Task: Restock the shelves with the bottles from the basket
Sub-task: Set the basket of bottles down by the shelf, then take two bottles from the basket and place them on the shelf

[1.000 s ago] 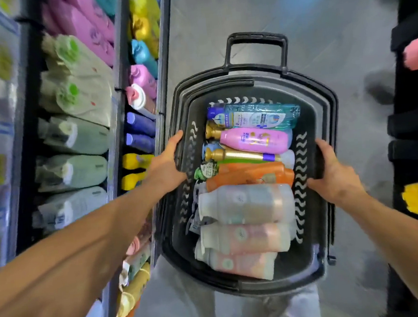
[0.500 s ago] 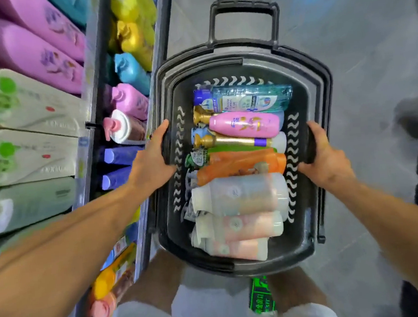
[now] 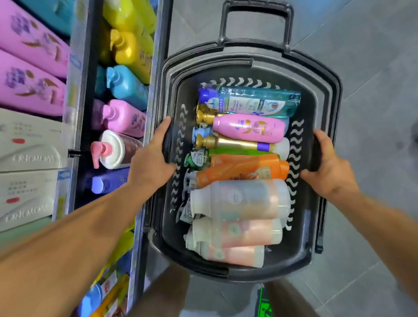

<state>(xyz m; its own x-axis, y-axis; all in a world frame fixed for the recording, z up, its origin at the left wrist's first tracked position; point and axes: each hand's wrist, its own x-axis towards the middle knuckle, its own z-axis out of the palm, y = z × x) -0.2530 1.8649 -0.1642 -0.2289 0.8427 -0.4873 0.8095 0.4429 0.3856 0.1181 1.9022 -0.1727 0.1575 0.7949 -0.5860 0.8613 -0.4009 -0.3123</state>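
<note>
Hands [image 3: 153,160] grip basket [image 3: 326,79] rims (lower bottles [image 3: 238,253] blurred).

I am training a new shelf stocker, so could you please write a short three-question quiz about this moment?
1. True or false: both hands grip the basket.
2. Which bottle lies nearest the basket's long handle? A) teal bottle B) orange bottle C) pink bottle
3. Fill in: the shelves stand on the person's ____ side.

Key:
1. True: left hand and right hand hold opposite rims.
2. A
3. left
</note>
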